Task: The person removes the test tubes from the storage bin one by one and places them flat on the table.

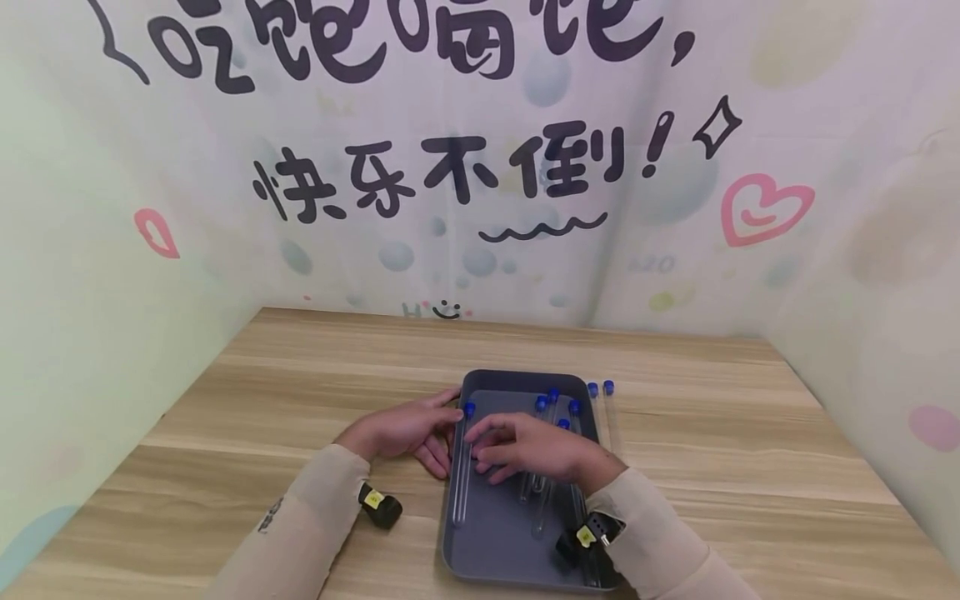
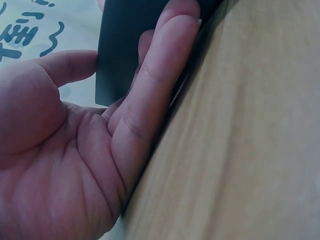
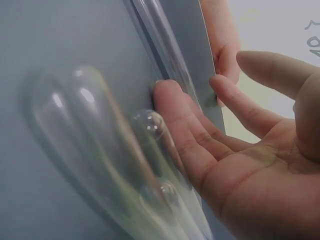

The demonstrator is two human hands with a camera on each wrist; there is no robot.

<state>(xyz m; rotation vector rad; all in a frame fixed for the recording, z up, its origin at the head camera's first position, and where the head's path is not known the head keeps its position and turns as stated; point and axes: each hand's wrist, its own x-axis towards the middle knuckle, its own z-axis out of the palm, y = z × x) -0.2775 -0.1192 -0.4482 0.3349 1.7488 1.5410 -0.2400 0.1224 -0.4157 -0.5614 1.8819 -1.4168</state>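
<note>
A dark grey rectangular tray (image 1: pixel 495 554) lies on the table with several clear, blue-capped test tubes (image 1: pixel 542 517) inside. My left hand (image 1: pixel 412 429) grips the tray's left wall, with the thumb at the rim and the fingers against the outside; the left wrist view shows the fingers beside the tray wall (image 2: pixel 117 55). Over the tray is my right hand (image 1: pixel 536 446), its fingers loosely bent and holding nothing. One test tube (image 1: pixel 461 487) lies along the left wall, close to the right fingertips (image 3: pixel 167 92). The right hand and wrist partly cover the other tubes.
Two more blue-capped tubes (image 1: pixel 611 412) lie on the wooden table (image 1: pixel 720 433) just right of the tray, partly hidden by the right arm. A printed cloth wall (image 1: pixel 450 242) stands behind the table, with pale walls on both sides.
</note>
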